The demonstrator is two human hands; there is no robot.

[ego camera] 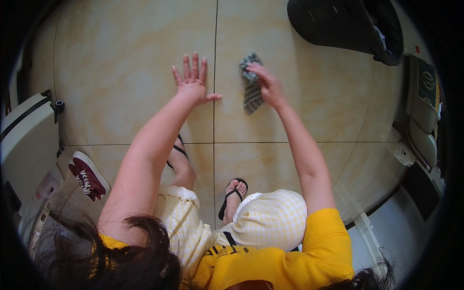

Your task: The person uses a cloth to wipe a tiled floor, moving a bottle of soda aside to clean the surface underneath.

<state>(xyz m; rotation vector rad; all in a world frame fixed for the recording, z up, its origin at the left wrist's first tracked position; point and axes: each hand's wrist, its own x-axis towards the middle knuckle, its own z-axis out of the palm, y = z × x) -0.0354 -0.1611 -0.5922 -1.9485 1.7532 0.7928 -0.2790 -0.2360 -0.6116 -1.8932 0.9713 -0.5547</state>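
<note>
My left hand (pixel 192 85) lies palm down with spread fingers on the beige tiled floor (pixel 145 72), left of a dark grout line. It holds nothing. Right of that line, my right hand (pixel 267 84) rests on a crumpled grey patterned cloth (pixel 252 85), its fingers over the upper part and somewhat blurred. The cloth's lower end spreads flat on the tile beside the palm. How firmly the fingers grip it is hard to see, as the hand hides part of the cloth.
A black bin (pixel 333 25) lies or leans at the upper right. Dark red sneakers (pixel 88 175) with white laces stand at the left, near a white appliance or cabinet (pixel 30 141). My feet in black flip-flops (pixel 235 194) are below my hands. A chair-like object (pixel 422 108) stands at the right.
</note>
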